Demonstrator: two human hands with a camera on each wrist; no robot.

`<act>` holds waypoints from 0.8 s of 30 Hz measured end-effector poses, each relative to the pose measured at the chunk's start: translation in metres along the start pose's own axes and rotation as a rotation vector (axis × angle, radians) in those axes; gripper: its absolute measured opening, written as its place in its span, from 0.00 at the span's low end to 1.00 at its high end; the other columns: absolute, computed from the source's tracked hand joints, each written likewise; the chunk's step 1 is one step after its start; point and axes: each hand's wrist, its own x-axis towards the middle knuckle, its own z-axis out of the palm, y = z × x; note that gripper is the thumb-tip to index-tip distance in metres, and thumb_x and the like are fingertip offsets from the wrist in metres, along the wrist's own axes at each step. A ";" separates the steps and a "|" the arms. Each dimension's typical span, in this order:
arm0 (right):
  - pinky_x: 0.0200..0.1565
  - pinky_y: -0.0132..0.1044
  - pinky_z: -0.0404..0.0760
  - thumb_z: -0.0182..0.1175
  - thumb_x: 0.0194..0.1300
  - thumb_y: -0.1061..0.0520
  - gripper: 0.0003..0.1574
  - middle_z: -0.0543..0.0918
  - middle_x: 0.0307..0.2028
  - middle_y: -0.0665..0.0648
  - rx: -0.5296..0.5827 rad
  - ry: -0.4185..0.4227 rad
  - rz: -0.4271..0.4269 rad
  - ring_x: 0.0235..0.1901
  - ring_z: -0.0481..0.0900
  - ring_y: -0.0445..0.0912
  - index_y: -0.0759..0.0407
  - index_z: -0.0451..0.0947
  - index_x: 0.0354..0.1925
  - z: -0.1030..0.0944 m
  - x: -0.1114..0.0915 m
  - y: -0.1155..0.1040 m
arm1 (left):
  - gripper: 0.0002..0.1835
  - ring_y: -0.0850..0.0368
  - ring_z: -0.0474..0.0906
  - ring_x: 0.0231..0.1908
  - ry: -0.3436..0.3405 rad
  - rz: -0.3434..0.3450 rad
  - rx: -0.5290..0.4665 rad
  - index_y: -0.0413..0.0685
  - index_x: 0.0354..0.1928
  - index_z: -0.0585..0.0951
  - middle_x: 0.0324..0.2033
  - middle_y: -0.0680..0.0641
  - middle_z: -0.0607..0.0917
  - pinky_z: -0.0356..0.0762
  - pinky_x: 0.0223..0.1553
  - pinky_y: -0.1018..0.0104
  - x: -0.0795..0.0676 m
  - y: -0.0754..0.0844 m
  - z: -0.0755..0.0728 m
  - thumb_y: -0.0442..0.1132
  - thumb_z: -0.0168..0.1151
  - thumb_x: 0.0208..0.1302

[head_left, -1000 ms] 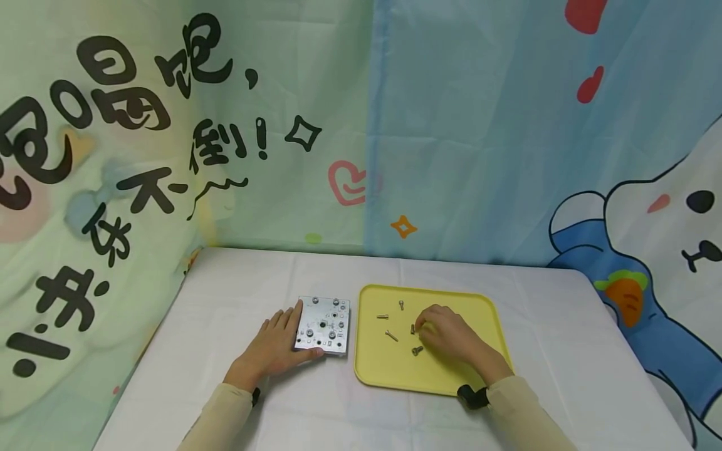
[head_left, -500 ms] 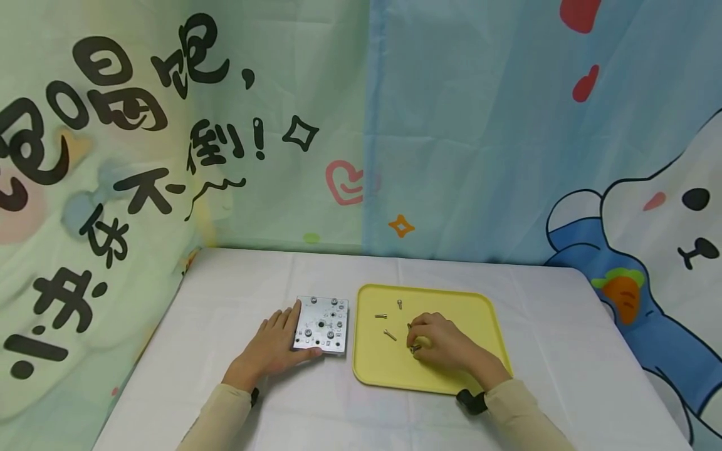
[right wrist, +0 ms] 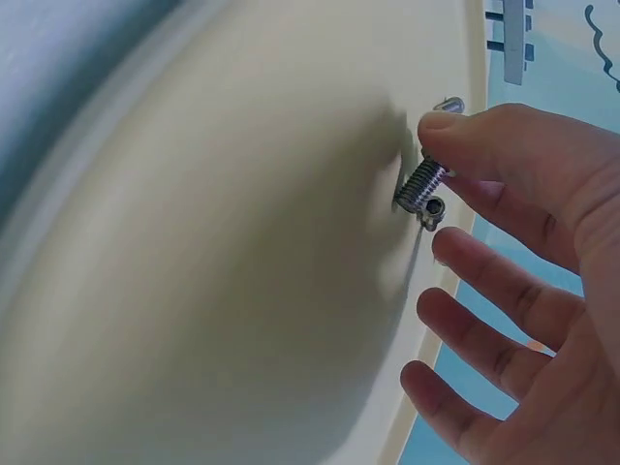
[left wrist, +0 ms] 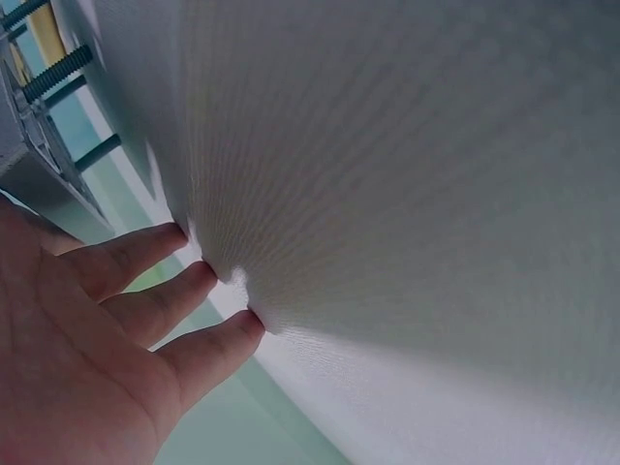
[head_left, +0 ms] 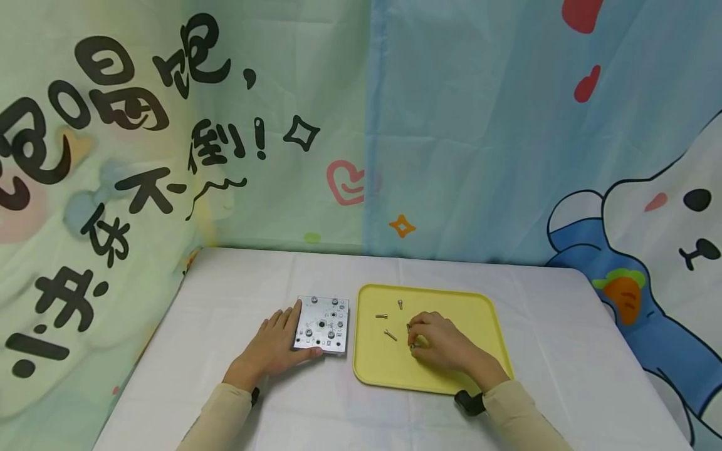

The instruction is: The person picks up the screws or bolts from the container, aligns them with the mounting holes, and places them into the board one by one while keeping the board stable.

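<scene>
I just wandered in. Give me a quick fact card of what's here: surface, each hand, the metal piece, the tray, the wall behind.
Surface: white tablecloth
Left hand: index finger and thumb at edges of the metal plate, other fingers on the cloth
Right hand: pinching a screw over the tray
Metal plate: squarish, with holes and fitted screws, left of the tray
Tray: yellow, rounded corners
Loose screws: three lie left of the right hand, at least one more near its fingers
Backdrop: green and blue cloth, printed

right hand (right wrist: 552,318) | apparently pinches threaded screw (right wrist: 421,186) | second screw (right wrist: 433,213) beside | tray (right wrist: 194,242)
</scene>
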 end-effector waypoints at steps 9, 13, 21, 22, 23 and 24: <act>0.48 0.55 0.75 0.71 0.59 0.59 0.07 0.79 0.46 0.53 -0.005 0.041 -0.022 0.48 0.75 0.54 0.47 0.82 0.32 -0.002 0.001 -0.003 | 0.61 0.32 0.58 0.70 -0.004 0.000 0.009 0.38 0.79 0.48 0.70 0.31 0.64 0.56 0.68 0.38 -0.002 0.002 -0.003 0.74 0.59 0.59; 0.47 0.49 0.76 0.71 0.59 0.60 0.07 0.78 0.41 0.48 -0.014 0.057 -0.015 0.45 0.75 0.50 0.48 0.82 0.32 -0.003 0.002 -0.004 | 0.61 0.32 0.58 0.70 -0.003 0.000 0.003 0.38 0.79 0.48 0.70 0.30 0.64 0.56 0.68 0.38 -0.001 0.002 -0.003 0.73 0.60 0.59; 0.42 0.45 0.77 0.70 0.61 0.60 0.06 0.78 0.38 0.47 -0.023 0.076 -0.043 0.40 0.75 0.47 0.50 0.82 0.34 -0.003 0.007 -0.006 | 0.62 0.33 0.58 0.70 0.000 -0.001 0.012 0.38 0.79 0.48 0.70 0.31 0.64 0.56 0.68 0.38 0.000 0.001 -0.001 0.74 0.59 0.58; 0.42 0.45 0.77 0.70 0.61 0.61 0.06 0.78 0.38 0.47 -0.024 0.083 -0.054 0.40 0.75 0.47 0.51 0.82 0.34 -0.003 0.008 -0.007 | 0.62 0.33 0.58 0.70 -0.002 -0.002 0.014 0.38 0.79 0.48 0.70 0.32 0.64 0.56 0.68 0.38 0.000 0.000 -0.001 0.74 0.59 0.58; 0.42 0.44 0.77 0.70 0.61 0.61 0.06 0.78 0.38 0.48 -0.024 0.089 -0.064 0.40 0.75 0.47 0.52 0.82 0.34 -0.003 0.009 -0.008 | 0.62 0.33 0.58 0.70 -0.003 -0.004 0.013 0.38 0.79 0.48 0.71 0.32 0.64 0.56 0.68 0.38 0.001 0.000 -0.001 0.74 0.59 0.58; 0.42 0.44 0.77 0.70 0.61 0.61 0.06 0.78 0.38 0.49 -0.024 0.094 -0.073 0.40 0.76 0.47 0.53 0.82 0.35 -0.003 0.011 -0.009 | 0.62 0.33 0.58 0.70 -0.004 -0.006 0.014 0.39 0.79 0.48 0.71 0.32 0.63 0.56 0.68 0.38 0.001 0.000 -0.001 0.74 0.59 0.58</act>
